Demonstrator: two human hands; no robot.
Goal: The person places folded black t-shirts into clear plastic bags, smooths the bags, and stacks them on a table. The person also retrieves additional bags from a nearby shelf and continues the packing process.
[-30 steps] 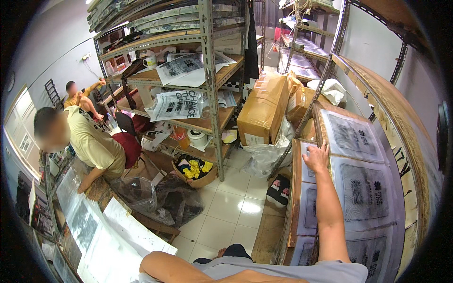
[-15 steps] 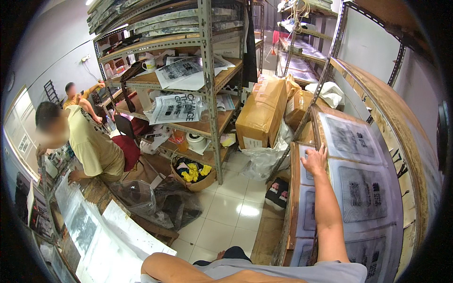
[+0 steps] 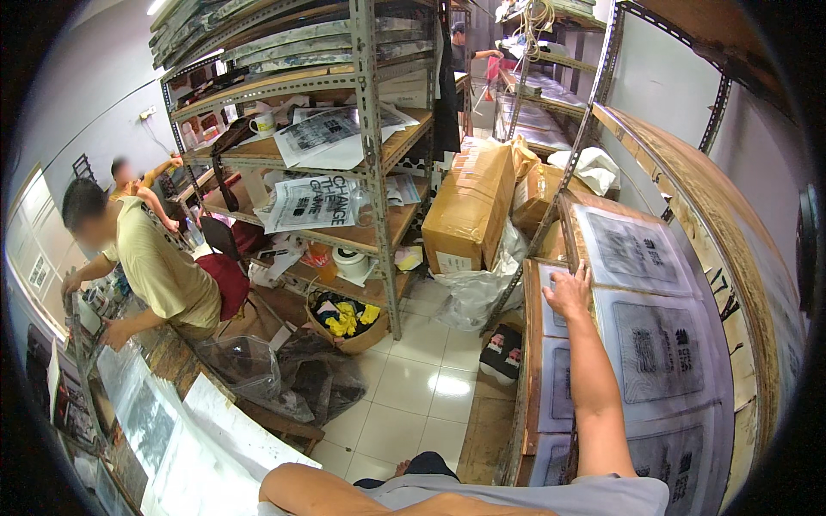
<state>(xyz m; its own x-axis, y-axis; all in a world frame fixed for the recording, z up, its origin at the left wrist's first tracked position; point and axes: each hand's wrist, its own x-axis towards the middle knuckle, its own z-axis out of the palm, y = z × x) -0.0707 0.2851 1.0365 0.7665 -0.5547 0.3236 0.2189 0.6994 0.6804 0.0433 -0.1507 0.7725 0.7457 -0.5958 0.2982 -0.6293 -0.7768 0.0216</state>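
Observation:
My right hand [image 3: 568,294] is stretched out over the rack on the right, fingers apart, with nothing seen in its grasp. It rests at the border between a pale printed sheet [image 3: 626,249] with a dark rectangular design and a smaller sheet [image 3: 551,301] at the rack's left side. Nearer me lies a similar printed sheet [image 3: 658,348], and more of them run down toward my body. Only my bent left arm [image 3: 318,490] shows at the lower edge; the left hand itself is out of sight.
A metal shelf unit [image 3: 366,103] with papers stands ahead. Taped cardboard boxes [image 3: 469,206] sit beyond the tiled floor [image 3: 413,378]. Plastic bags [image 3: 284,370] and a carton of yellow and black cloth [image 3: 346,320] lie left. A person in a yellow shirt [image 3: 163,258] works at a bench.
My right hand stays at nearly the same spot on the sheets. The person in yellow has reached both hands over the bench. Another person has come into sight at the far back.

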